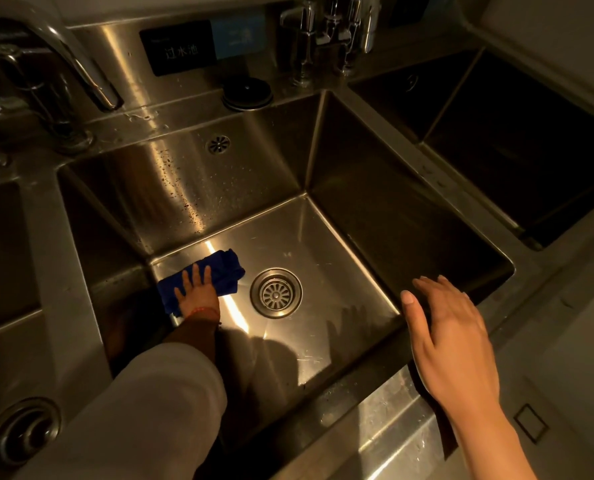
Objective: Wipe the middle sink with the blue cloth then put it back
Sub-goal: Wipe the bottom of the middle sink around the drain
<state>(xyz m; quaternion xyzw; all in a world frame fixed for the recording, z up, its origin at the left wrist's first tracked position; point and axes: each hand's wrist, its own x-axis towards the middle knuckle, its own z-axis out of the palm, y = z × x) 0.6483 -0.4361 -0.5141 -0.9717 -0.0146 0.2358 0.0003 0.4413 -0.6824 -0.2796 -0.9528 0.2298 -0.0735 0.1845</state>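
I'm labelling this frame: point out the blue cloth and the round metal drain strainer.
Blue cloth point(227, 268), head view, on its folded right part.
Round metal drain strainer point(276, 293), head view, on its centre.

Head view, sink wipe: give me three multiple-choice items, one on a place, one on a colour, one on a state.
1. The cloth lies:
A. on the basin floor, left of the drain strainer
B. over the faucet
C. in the right sink

2. The cloth is:
A. white
B. green
C. blue

3. The right hand is:
A. gripping the cloth
B. open, holding nothing
C. turning a tap

Key: 1 A, it lies flat on the floor of the middle sink under the left hand; 2 C, deep blue; 3 B, fingers spread above the sink's near right corner.
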